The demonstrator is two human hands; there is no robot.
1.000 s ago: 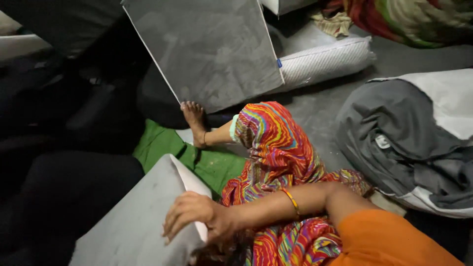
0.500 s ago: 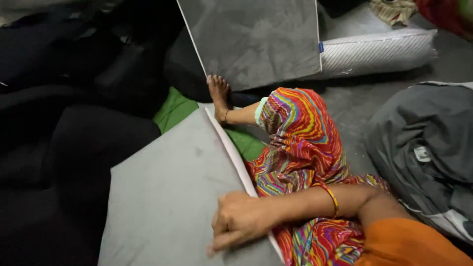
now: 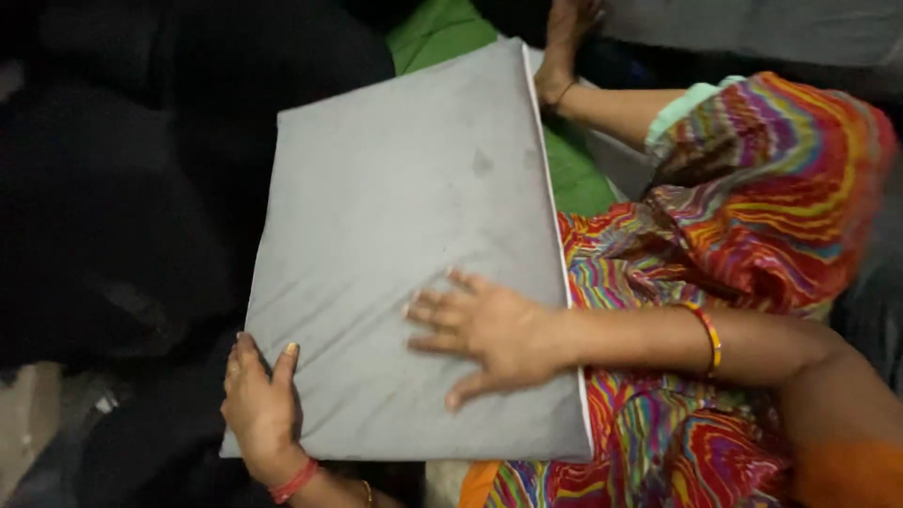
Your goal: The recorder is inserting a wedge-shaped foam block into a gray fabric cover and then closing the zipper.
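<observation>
A flat grey cushion point(image 3: 404, 216) lies tilted in front of me, its white edge on the right side. My left hand point(image 3: 261, 403) grips its lower left corner, thumb on top. My right hand point(image 3: 484, 329) rests flat on the cushion's lower right part with fingers spread, a bangle on the wrist. My bent leg in bright multicoloured striped cloth point(image 3: 752, 216) is right of the cushion, and my bare foot point(image 3: 564, 47) shows beyond its top corner.
Green cloth point(image 3: 442, 28) lies under the cushion's far corner. A dark pile of black fabric point(image 3: 122, 188) fills the left side. Another grey cushion point(image 3: 771, 28) stands at the top right.
The view has dropped closer to the cushion. My right hand slid from its edge onto its face, and my left hand has come into view holding the lower left corner.
</observation>
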